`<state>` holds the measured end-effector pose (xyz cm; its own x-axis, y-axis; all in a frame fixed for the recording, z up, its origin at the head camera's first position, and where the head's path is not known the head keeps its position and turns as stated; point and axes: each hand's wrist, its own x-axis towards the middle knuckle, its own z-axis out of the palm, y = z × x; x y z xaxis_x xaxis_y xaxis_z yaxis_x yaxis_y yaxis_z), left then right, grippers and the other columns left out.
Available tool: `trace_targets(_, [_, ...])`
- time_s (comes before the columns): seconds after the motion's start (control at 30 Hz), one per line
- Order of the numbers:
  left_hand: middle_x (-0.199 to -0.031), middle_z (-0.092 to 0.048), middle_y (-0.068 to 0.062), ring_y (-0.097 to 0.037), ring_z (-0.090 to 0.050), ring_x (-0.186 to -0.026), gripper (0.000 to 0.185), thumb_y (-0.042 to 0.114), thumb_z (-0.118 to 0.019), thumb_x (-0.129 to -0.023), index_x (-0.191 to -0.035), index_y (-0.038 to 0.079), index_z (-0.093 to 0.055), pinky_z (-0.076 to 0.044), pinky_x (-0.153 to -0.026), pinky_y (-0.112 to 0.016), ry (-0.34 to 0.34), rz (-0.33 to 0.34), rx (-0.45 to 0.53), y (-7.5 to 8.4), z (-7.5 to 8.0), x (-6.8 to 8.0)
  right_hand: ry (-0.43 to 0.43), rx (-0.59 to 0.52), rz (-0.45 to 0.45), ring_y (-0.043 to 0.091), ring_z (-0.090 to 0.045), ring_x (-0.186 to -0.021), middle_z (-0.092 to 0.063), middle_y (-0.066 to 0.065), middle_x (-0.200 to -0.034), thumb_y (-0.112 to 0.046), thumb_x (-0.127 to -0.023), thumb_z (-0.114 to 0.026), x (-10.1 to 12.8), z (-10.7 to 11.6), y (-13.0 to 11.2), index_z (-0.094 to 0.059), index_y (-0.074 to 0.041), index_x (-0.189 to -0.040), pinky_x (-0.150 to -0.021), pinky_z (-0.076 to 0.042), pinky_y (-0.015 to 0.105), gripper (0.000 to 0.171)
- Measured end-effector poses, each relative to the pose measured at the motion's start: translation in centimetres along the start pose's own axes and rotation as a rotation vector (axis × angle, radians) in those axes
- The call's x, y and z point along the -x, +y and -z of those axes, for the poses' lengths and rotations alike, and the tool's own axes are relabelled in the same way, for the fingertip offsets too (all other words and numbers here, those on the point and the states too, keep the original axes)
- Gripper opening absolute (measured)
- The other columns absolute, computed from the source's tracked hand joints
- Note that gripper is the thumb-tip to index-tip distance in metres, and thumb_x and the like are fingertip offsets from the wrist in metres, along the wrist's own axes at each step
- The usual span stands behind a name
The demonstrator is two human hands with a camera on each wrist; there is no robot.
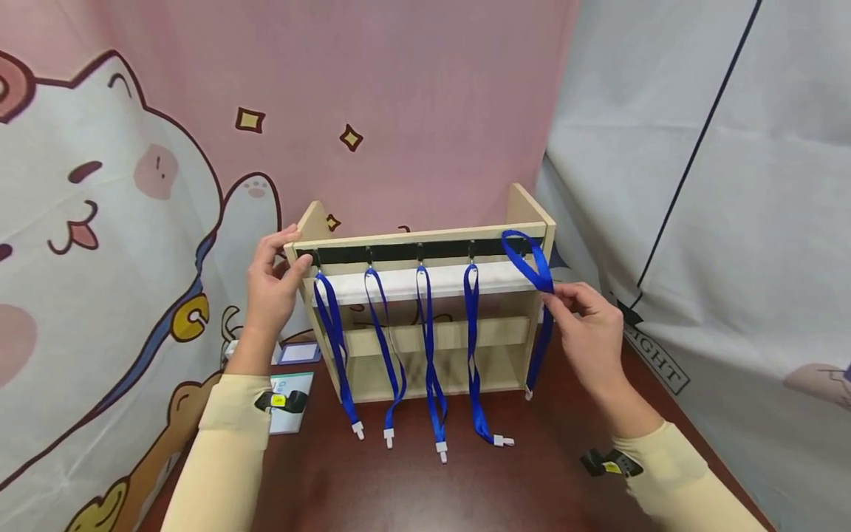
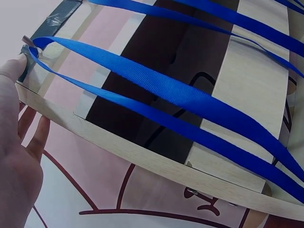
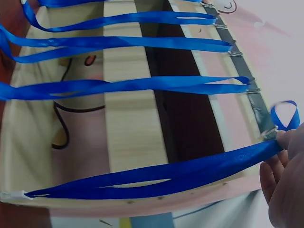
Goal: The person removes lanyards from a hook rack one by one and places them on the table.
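A wooden rack [image 1: 425, 295] stands on a dark red table [image 1: 412, 480], in front of a pink backdrop with a cartoon cat [image 1: 100, 222]. A black strip [image 1: 412, 251] runs along the rack's top rail, with hooks in a row.

Both forearms, in pale sleeves, reach up from the lower edge of the head view. The left hand [image 1: 272, 284] grips the rack's upper left corner, thumb pressed on the front of the rail beside the first hook and fingers curled round the side panel. The right hand [image 1: 588, 325] is raised at the rack's right end, its thumb and fingertips pinching the fifth blue lanyard [image 1: 535, 270]. That lanyard loops over the rightmost hook and trails down the rack's right side to its white clip near the table.

Four other blue lanyards [image 1: 428, 347] hang from the remaining hooks, their white clips [image 1: 442, 451] touching the table. Some cards [image 1: 292, 391] lie left of the rack, by the left wrist.
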<state>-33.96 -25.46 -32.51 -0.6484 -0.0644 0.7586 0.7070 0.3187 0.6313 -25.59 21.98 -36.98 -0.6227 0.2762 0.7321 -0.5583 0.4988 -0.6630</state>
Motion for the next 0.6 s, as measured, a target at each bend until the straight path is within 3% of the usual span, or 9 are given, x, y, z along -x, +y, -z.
trace_targets(0.13, [-0.161,-0.056,0.0,-0.018,-0.054,-0.135,0.043,0.004,-0.074,-0.106,-0.147,0.009,-0.066,-0.048,-0.107,-0.036,0.003,0.004,0.0,0.0,-0.1,0.1,0.029,0.029,0.01,0.01,-0.059,-0.074,-0.076,0.003,-0.09,-0.005,-0.099,-0.084,-1.1,0.6,0.8,-0.085,-0.006,-0.107,-0.057,-0.041,0.016,0.009])
trace_targets(0.3, [-0.161,-0.055,0.001,-0.018,-0.053,-0.135,0.042,0.007,-0.073,-0.106,-0.148,0.01,-0.066,-0.047,-0.107,-0.036,0.0,0.009,0.001,0.1,0.0,0.0,0.079,-0.02,0.012,0.003,-0.06,-0.071,-0.075,-0.004,-0.086,0.004,-0.097,-0.082,-2.8,1.2,0.0,-0.082,0.002,-0.106,-0.058,-0.039,0.017,0.009])
trace_targets(0.47, [-0.162,-0.054,0.001,-0.018,-0.053,-0.135,0.042,0.007,-0.073,-0.107,-0.148,0.01,-0.065,-0.047,-0.108,-0.038,-0.002,0.014,-0.01,0.0,0.0,0.1,0.074,-0.035,0.034,0.003,-0.059,-0.069,-0.072,-0.014,-0.084,0.008,-0.097,-0.079,-4.4,2.2,-0.9,-0.08,0.006,-0.105,-0.059,-0.039,0.017,0.008])
trace_targets(0.6, [-0.164,-0.052,-0.005,-0.021,-0.052,-0.137,0.043,0.005,-0.071,-0.107,-0.149,0.005,-0.062,-0.046,-0.109,-0.038,-0.001,0.024,-0.019,-0.1,-0.1,0.2,0.055,0.008,0.049,0.003,-0.058,-0.067,-0.07,-0.016,-0.081,0.005,-0.097,-0.081,-5.8,3.1,-0.1,-0.081,0.005,-0.103,-0.06,-0.039,0.017,0.007])
